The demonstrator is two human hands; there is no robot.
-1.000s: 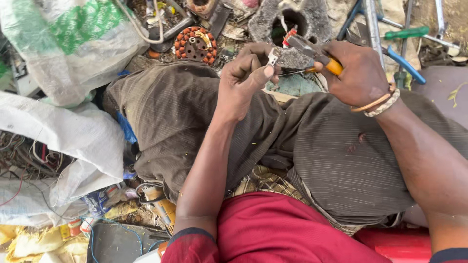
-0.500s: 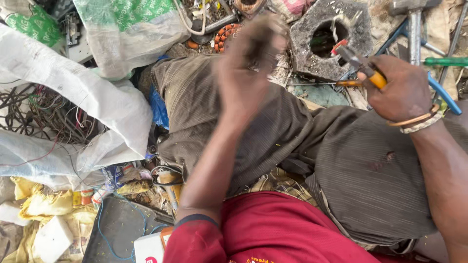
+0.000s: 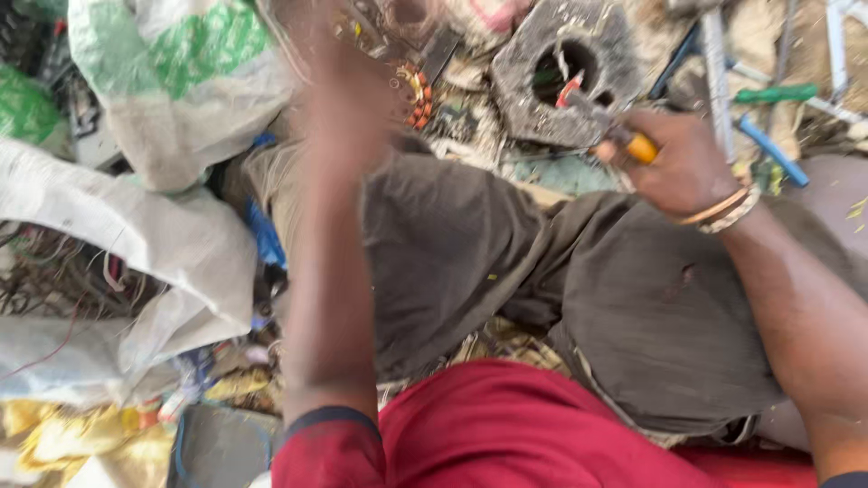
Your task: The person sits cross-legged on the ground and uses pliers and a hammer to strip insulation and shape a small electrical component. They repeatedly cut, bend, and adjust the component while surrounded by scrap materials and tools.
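Legs in grey-brown trousers (image 3: 506,271) filled the lower centre of the frame above a red shirt (image 3: 506,434); nothing worked on lay on them. Right hand (image 3: 683,167), at centre right, had its fingers curled tight round the orange handles of a pair of pliers (image 3: 615,136), whose red-tipped nose pointed up and left toward the grey metal housing (image 3: 565,77) at upper centre. Nose sat just at the housing's round opening, where pale strands showed; whether it gripped one could not be told. Left hand (image 3: 348,99), raised at upper left centre, was smeared by motion: its finger state could not be told, nor whether it held anything. Copper-wound stator (image 3: 418,95) lay just beside it among scrap. White sacks (image 3: 136,244) stood at left. Judgement: extraction from the housing was under way, not finished; strands remained inside
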